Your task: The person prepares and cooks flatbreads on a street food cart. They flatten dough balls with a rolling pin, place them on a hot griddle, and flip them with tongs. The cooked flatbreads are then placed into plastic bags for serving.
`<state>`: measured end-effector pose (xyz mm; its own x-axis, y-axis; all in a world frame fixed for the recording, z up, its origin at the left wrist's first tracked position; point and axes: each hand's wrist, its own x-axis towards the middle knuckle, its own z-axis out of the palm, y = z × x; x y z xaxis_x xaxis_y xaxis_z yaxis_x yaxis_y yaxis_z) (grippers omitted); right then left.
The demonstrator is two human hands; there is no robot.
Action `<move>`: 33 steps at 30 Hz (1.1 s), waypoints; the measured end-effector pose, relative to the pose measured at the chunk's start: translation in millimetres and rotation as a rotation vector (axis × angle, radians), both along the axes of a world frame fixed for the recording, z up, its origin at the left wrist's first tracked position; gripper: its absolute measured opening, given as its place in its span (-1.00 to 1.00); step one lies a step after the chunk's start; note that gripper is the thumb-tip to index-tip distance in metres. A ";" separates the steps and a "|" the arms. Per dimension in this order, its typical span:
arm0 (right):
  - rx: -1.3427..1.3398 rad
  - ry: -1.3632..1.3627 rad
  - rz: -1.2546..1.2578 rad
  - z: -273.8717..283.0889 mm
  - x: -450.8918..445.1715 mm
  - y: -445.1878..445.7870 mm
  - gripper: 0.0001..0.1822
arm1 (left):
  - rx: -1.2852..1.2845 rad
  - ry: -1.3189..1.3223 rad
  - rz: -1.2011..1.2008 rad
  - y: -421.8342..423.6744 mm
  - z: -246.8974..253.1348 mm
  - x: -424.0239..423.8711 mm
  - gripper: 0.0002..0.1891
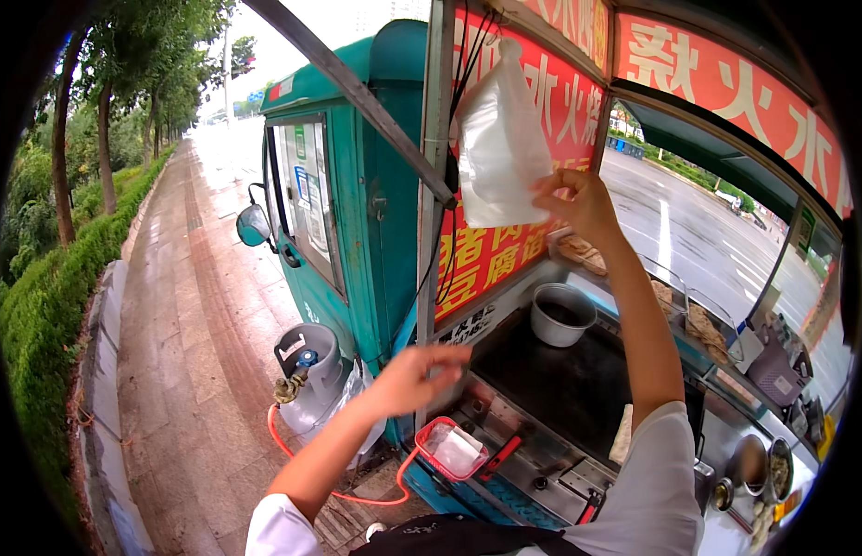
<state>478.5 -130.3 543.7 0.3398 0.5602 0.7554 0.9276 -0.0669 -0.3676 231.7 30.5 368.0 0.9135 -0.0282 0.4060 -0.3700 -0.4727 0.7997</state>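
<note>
A bundle of translucent plastic bags (497, 153) hangs from the frame of a food stall. My right hand (570, 201) is raised at the bags' lower right edge, its fingers bent; whether they pinch the plastic is unclear. My left hand (431, 372), slightly blurred, is held with fingers apart above the near left side of a dark flat griddle (549, 375), holding nothing. A metal pot (563, 316) with dark contents stands at the griddle's far end. Below my left hand is a red plastic basket (451, 472) holding clear plastic and something white.
A grey gas cylinder (313, 375) with an orange hose (375, 502) stands left of the stall, beside a green vehicle cab (396, 174). Flatbreads (705, 332) lie on the shelf behind a wire rack. Metal bowls (747, 462) stand at right. A diagonal metal bar (361, 104) crosses above.
</note>
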 end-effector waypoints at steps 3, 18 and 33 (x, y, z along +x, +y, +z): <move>-0.018 0.218 0.132 13.8 8.5 -3.2 -0.81 | -0.211 -0.042 -0.081 5.4 43.1 35.0 -0.64; -0.036 0.425 0.311 30.4 -8.4 -18.7 -0.74 | -0.622 0.224 -0.055 -10.0 149.6 87.8 -0.51; -0.409 -0.127 0.301 -66.1 -166.8 -36.5 -0.74 | -0.701 0.125 -0.309 29.6 133.6 110.0 -0.58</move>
